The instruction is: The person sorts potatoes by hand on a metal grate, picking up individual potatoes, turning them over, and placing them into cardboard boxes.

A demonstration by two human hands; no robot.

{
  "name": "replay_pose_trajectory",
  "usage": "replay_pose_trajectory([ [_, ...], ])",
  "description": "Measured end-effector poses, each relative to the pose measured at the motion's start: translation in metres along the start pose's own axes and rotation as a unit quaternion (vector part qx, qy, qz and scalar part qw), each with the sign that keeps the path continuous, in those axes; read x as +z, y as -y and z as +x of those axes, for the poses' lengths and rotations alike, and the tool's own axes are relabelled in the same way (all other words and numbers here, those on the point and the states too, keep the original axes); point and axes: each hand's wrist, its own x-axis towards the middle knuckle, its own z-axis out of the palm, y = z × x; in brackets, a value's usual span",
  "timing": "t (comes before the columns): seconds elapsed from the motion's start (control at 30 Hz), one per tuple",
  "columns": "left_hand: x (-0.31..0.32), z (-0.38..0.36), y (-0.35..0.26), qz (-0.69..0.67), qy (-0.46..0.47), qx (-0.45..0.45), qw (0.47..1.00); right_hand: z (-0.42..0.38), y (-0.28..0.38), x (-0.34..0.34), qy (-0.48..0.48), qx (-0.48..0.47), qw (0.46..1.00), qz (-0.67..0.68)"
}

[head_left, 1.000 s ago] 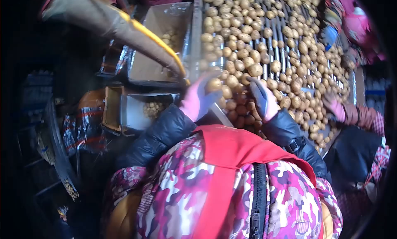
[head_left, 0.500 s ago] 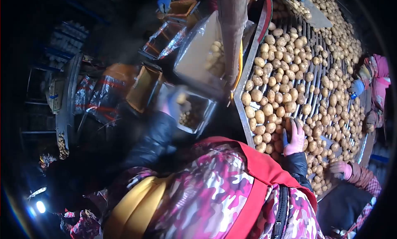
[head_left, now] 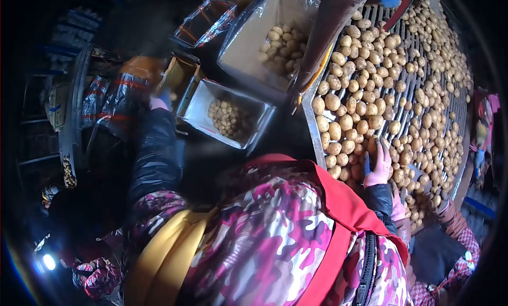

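Observation:
My left hand, gloved and blurred by motion, reaches to the left above a brown-edged crate. A small pale round thing, apparently a potato, shows at its fingers. My right hand, in a pink and blue glove, lies on the near side of the potatoes on a slatted sorting conveyor. Its fingers stretch forward with the thumb apart, touching a brownish potato. Between my arms, a white-lined box holds a heap of small potatoes.
A large lined carton with potatoes stands behind the white-lined box. A metal conveyor edge and a brown post separate boxes from belt. Co-workers' hands and sleeves are at the right. Foil-wrapped crates stand left.
My left hand has swung left from above the white-lined box to the brown-edged crate. My right hand stays on the potatoes. A co-worker's arm has come close beside my right sleeve.

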Motion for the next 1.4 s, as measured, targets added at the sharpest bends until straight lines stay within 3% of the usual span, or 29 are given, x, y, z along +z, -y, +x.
replay_pose_trajectory([
  [0.03,0.012,0.027,0.034,0.075,0.002,0.044,0.996,-0.002,-0.001,0.0,0.004,0.003,1.0,-0.005],
  [0.1,0.043,-0.005,0.043,-0.053,0.156,0.024,0.986,-0.005,-0.003,0.0,0.011,0.008,1.0,-0.015],
  [0.17,0.067,-0.082,-0.006,0.121,0.252,0.019,0.96,-0.009,-0.007,0.0,0.033,0.027,0.999,-0.029],
  [0.23,0.113,-0.014,0.08,0.293,0.362,0.157,0.871,-0.016,-0.009,-0.001,0.058,0.049,0.996,-0.045],
  [0.3,0.143,-0.019,0.085,0.419,0.356,0.234,0.802,-0.02,-0.003,-0.006,0.055,0.043,0.996,-0.062],
  [0.37,0.175,-0.011,0.093,0.487,0.357,0.204,0.771,-0.024,0.001,-0.01,0.05,0.048,0.996,-0.055],
  [0.47,0.198,-0.03,0.057,0.556,0.342,0.184,0.735,-0.041,-0.001,-0.013,0.067,0.09,0.992,-0.049],
  [0.57,0.222,-0.015,0.081,0.606,0.353,0.133,0.701,-0.047,0.002,-0.016,0.07,0.08,0.99,-0.09],
  [0.6,0.226,-0.001,0.104,0.615,0.383,0.165,0.67,-0.051,-0.002,-0.012,0.066,0.076,0.988,-0.114],
  [0.8,0.251,0.002,0.117,0.666,0.293,0.136,0.673,-0.052,0.003,-0.014,0.074,0.087,0.988,-0.106],
  [0.87,0.256,-0.014,0.13,0.658,0.276,0.179,0.677,-0.047,0.014,-0.016,0.065,0.077,0.991,-0.088],
  [0.97,0.265,-0.061,0.143,0.561,0.312,0.34,0.687,-0.044,0.016,-0.019,0.081,0.072,0.987,-0.117],
  [1.03,0.269,-0.101,0.148,0.529,0.357,0.385,0.667,-0.044,0.018,-0.019,0.067,0.077,0.989,-0.106],
  [1.07,0.269,-0.119,0.15,0.523,0.381,0.391,0.655,-0.042,0.021,-0.018,0.06,0.078,0.99,-0.101],
  [1.13,0.271,-0.14,0.149,0.541,0.413,0.377,0.628,-0.037,0.031,-0.016,0.052,0.216,0.973,0.067],
  [1.2,0.273,-0.15,0.147,0.558,0.441,0.362,0.603,-0.04,0.029,-0.023,0.078,0.094,0.988,-0.092],
  [1.4,0.263,-0.153,0.118,0.591,0.51,0.307,0.544,-0.039,0.028,-0.027,0.099,0.074,0.988,-0.097],
])
